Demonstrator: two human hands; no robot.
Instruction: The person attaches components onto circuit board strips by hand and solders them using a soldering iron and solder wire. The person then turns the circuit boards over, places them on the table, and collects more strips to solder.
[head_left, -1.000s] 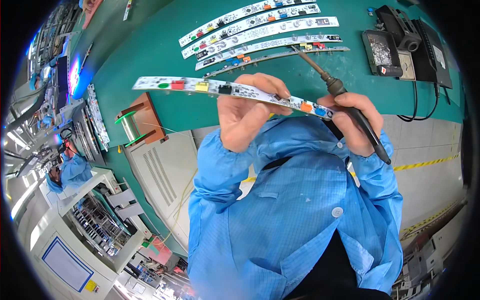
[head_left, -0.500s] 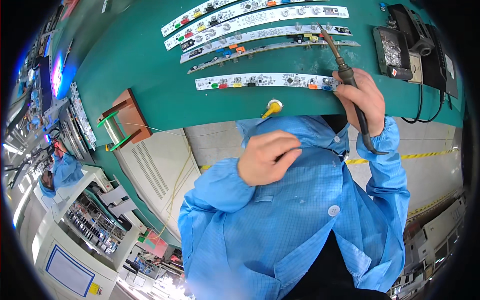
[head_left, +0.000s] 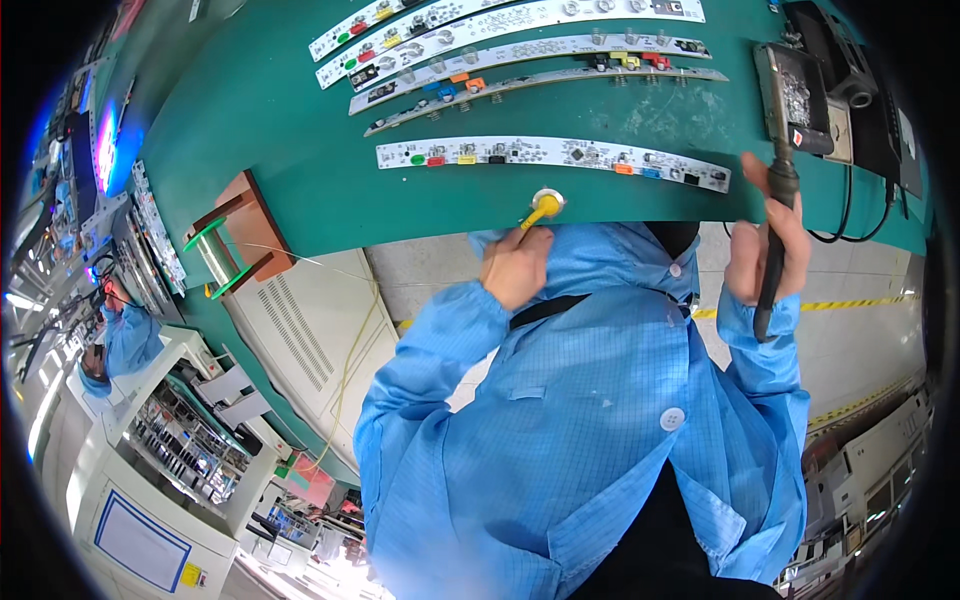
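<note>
A slim, flat white circuit strip point(head_left: 550, 153), studded with small coloured blocks, lies on the smooth green surface point(head_left: 310, 215) just below a row of similar strips point(head_left: 545, 87), clear of the right hand point(head_left: 775, 250) that touched its end half a second ago. That hand, now farther right, is closed around a soldering iron point(head_left: 783, 178) with a dark handle and slender metal barrel. The left hand point(head_left: 518, 268), earlier before the crinkled blue jacket point(head_left: 590, 380), meets a yellow plug point(head_left: 545, 206), curled fingers leaving its grip unclear.
</note>
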